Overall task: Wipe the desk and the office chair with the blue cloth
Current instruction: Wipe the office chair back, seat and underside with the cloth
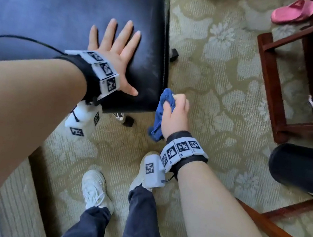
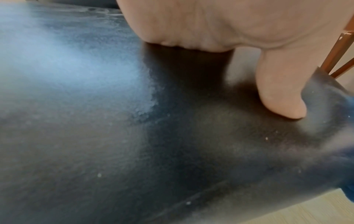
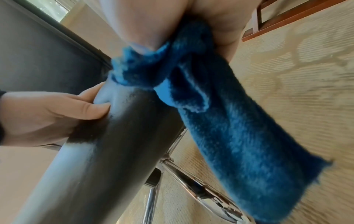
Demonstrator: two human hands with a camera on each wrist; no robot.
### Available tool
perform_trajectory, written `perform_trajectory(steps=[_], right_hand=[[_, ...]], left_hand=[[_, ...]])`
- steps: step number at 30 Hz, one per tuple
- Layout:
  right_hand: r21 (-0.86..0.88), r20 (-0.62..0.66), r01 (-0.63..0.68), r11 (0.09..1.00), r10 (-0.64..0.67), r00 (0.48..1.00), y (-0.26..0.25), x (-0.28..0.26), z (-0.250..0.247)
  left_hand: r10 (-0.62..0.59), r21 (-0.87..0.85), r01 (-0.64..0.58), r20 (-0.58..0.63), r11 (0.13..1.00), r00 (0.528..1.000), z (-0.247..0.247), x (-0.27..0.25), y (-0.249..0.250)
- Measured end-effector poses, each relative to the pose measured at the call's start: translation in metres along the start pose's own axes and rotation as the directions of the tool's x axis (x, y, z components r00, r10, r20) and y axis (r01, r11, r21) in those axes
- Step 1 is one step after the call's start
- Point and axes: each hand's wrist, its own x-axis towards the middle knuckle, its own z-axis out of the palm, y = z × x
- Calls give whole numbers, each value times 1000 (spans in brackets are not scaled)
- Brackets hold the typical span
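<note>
The office chair's black leather seat (image 1: 47, 4) fills the upper left of the head view. My left hand (image 1: 113, 53) lies flat on it with fingers spread, near the seat's front right corner; its thumb (image 2: 281, 84) presses the leather (image 2: 114, 136). My right hand (image 1: 176, 111) sits just off that corner, over the carpet, gripping the bunched blue cloth (image 1: 161, 115). In the right wrist view the blue cloth (image 3: 239, 128) hangs down beside the seat edge (image 3: 114, 144), and my left hand (image 3: 47, 115) shows on the seat.
Chrome chair legs (image 3: 191, 178) and castors (image 1: 128, 121) stand below the seat on the patterned carpet (image 1: 225, 87). A dark wooden frame (image 1: 269, 83) is at the right, a black cylinder (image 1: 300, 169) below it, a pink slipper (image 1: 293, 11) beyond. My feet (image 1: 94, 187) stand near the chair.
</note>
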Motion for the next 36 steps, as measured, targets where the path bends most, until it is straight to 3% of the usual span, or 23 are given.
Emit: perform_trajectory(steps=[4, 7, 9, 12, 16, 20, 27, 30, 33, 36], right_hand=[[157, 40, -82, 984, 76, 996, 10, 7, -1], [460, -121, -117, 880, 192, 974, 6, 23, -10], [546, -203, -36, 837, 174, 964, -6, 36, -11], [374, -151, 75, 924, -19, 988, -19, 37, 6], [381, -71, -59, 923, 93, 993, -3, 15, 15], [299, 87, -87, 950, 64, 994, 4, 24, -2], [205, 34, 77, 976, -86, 996, -60, 112, -33], [145, 59, 110, 983, -120, 991, -89, 137, -38], [138, 42, 71, 988, -78, 996, -102, 153, -43], [129, -32, 36, 991, -33, 999, -110, 182, -53]], left_hand=[[-13, 2, 13, 8, 1000, 1000, -1, 0, -2], [-15, -11, 15, 25, 1000, 1000, -2, 1, -3], [-27, -16, 27, 18, 1000, 999, -5, 3, -4], [-41, -30, 38, -88, 999, 995, -12, 12, -1], [-11, 29, 14, -115, 999, 993, -11, 17, 5], [-8, 42, 9, -21, 999, 1000, -10, 12, 3], [-46, 103, 31, 139, 994, 989, -18, 16, 3], [-20, 45, 13, 162, 999, 987, -23, 14, 0], [13, -96, -1, 125, 995, 992, -42, 18, -7], [-15, -191, 15, 2, 981, 1000, -71, 48, -27]])
